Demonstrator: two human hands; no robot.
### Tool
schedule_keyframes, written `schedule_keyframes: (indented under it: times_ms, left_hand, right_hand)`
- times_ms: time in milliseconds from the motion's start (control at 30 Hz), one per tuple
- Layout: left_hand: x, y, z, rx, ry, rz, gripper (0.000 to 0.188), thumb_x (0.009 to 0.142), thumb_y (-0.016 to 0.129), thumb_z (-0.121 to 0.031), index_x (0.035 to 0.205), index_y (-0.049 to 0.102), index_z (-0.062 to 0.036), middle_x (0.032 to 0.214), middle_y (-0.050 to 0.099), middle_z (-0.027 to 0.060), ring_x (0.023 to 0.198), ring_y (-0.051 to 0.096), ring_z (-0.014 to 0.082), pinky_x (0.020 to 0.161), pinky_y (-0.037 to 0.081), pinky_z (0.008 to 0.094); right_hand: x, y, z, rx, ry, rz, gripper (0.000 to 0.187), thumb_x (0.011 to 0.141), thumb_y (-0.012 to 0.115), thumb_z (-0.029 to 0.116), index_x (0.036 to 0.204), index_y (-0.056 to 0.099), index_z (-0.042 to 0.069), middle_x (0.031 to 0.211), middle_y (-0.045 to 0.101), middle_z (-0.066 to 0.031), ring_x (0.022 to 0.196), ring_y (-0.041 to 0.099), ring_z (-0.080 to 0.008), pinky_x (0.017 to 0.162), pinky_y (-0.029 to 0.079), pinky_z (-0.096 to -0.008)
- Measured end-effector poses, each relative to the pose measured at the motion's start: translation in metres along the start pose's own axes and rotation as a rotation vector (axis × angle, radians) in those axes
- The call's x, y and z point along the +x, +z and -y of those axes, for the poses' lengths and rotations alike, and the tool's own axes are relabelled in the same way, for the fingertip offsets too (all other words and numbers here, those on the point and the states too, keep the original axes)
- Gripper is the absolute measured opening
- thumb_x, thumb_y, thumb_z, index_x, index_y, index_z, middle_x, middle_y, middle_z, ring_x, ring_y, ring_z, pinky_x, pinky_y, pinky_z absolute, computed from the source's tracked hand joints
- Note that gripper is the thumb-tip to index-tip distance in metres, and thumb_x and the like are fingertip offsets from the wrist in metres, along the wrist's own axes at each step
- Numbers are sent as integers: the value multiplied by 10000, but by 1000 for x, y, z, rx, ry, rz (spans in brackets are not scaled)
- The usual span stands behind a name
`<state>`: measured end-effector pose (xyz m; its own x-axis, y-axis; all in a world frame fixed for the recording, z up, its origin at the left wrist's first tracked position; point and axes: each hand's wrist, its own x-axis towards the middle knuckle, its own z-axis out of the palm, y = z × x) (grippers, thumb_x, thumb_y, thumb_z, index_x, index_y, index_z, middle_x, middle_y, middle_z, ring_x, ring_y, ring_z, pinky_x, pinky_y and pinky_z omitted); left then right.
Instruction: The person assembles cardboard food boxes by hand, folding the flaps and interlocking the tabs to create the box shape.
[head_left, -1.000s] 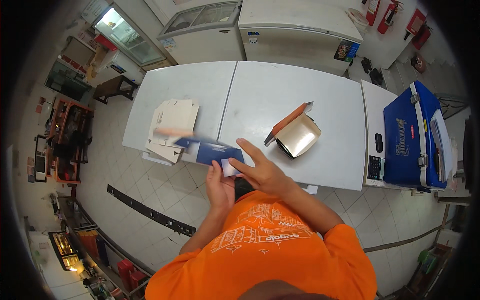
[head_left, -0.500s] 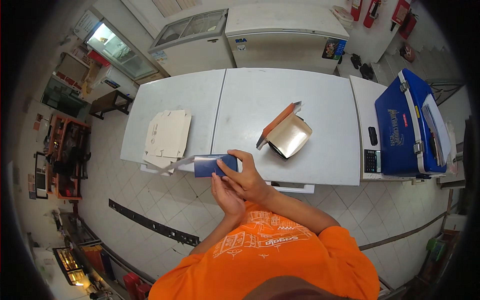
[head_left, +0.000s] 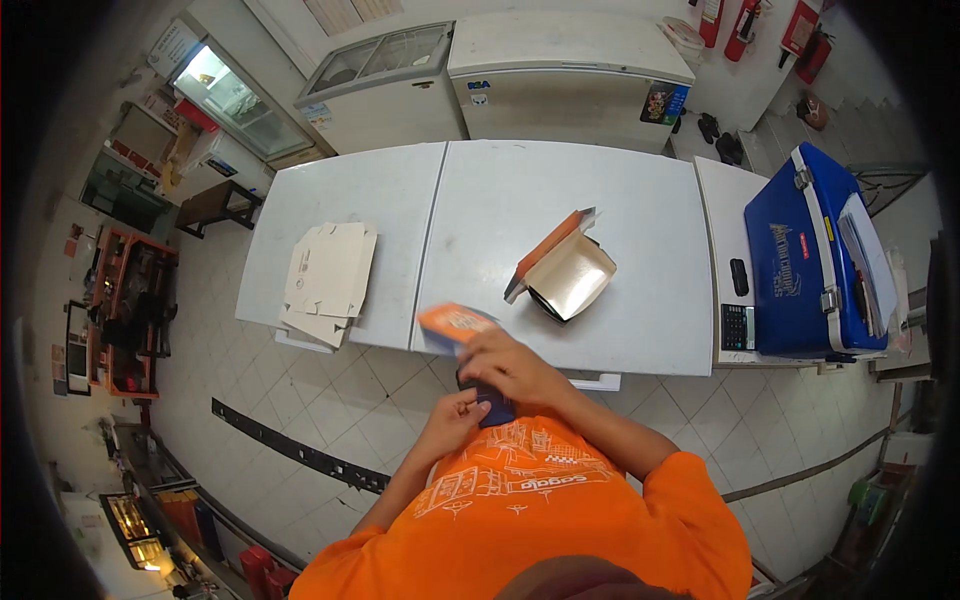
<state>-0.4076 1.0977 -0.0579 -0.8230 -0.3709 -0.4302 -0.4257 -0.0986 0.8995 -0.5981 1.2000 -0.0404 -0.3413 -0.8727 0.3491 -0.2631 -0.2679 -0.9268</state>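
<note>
Close against my shirt, I hold a small blue folding carton (head_left: 497,411) in both hands, its orange lid flap (head_left: 455,321) sticking out toward the table edge and blurred by motion. My right hand (head_left: 507,364) grips it from above, fingers curled over its middle. My left hand (head_left: 450,424) pinches its near blue part, thumb and fingertips on the side. Ahead on the white table (head_left: 480,210) lies another open carton (head_left: 572,278), with a shiny pale gold panel and an orange flap. To the left, flat cream cardboard blanks (head_left: 325,270) lie in a stack.
A blue cool box (head_left: 795,250) stands at the right, papers tucked on its far side. Beside it lie a calculator (head_left: 738,327) and a small black object (head_left: 739,277). Behind the table stand two chest freezers (head_left: 570,95). A black strip (head_left: 300,445) runs along the tiled floor.
The carton has turned and come nearer my body, its orange flap now showing. Both hands moved back with it, my right hand now over its top, my left by its near end.
</note>
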Motion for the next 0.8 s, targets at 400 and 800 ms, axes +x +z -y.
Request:
schedule_keyframes:
  times_ms: [400, 800]
  left_hand:
    - [15, -14, -26, -97, -164, 394, 402, 982, 636, -181, 1337, 519, -33, 973, 694, -14, 866, 612, 30, 777, 479, 212]
    - [24, -2, -16, -265, 5, 213, 678, 973, 614, -59, 1547, 255, -30, 1088, 691, 84, 944, 649, 112, 852, 520, 251]
  right_hand:
    - [-12, -26, 9, -363, -83, 475, 274, 869, 686, 107, 1137, 628, 92, 1368, 455, -223, 1193, 549, -386, 1000, 464, -429]
    - [-11, -20, 15, -285, 73, 408, 268, 910, 655, 261, 1061, 646, 40, 1340, 513, -227, 1196, 527, -398, 1001, 441, -451]
